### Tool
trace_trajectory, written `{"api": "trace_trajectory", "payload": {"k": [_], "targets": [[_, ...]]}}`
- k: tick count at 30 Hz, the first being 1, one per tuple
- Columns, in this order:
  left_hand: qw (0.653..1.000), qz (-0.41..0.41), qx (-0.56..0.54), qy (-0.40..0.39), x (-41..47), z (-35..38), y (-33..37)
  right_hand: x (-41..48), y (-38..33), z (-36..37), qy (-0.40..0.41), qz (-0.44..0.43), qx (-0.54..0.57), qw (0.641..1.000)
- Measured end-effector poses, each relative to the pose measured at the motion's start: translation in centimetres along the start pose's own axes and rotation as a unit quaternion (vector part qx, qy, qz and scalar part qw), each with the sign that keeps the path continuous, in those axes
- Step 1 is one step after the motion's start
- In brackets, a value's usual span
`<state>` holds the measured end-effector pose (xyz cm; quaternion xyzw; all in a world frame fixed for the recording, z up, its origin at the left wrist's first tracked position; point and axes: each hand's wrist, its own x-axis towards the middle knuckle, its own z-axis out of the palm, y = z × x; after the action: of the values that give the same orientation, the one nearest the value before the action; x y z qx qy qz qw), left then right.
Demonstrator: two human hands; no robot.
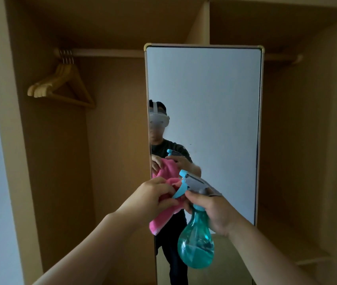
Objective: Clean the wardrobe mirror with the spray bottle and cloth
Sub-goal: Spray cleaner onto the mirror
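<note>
left hand (153, 199): pinches the pink cloth (164, 212), bunched, hanging just below the fingers
right hand (213, 212): wrapped round the neck of the spray bottle (195, 241), a fingertip by the blue trigger (179, 191)
nozzle: points past the left hand toward the mirror (204, 103), likely set to spray
cloth position: touching the trigger, kept close for wiping
mirror: straight ahead, beyond both hands
hangers (60, 85): on the rail, up-left of the left hand
</note>
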<state>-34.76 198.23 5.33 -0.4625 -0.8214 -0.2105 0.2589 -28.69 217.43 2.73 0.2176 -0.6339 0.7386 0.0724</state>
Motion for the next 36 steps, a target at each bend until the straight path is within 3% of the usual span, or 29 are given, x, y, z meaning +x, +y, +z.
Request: {"api": "trace_trajectory", "payload": {"k": [3,7,13,18,26,36], "targets": [[0.999,-0.048,0.01,0.015,0.1,-1.4,-1.3,0.6,-1.2,-0.3,0.033,-0.016,-0.021,0.999],[0.995,-0.087,0.026,0.05,0.3,-3.7,-2.3,1.8,-3.6,-0.3,0.018,-0.027,-0.003,0.999],[0.984,-0.142,0.041,0.094,0.7,-6.6,-3.4,5.0,-6.7,-0.4,0.135,-0.064,-0.073,0.986],[0.984,-0.147,0.059,0.076,0.8,-8.3,-3.2,6.7,-9.7,0.3,0.175,-0.126,-0.147,0.965],[0.986,-0.153,0.047,0.049,0.9,-9.7,-2.4,7.7,-11.1,0.6,0.216,-0.156,-0.198,0.943],[0.981,-0.166,0.054,0.082,1.6,-9.8,-1.7,8.4,-12.8,0.8,0.229,-0.194,-0.256,0.919]]}}
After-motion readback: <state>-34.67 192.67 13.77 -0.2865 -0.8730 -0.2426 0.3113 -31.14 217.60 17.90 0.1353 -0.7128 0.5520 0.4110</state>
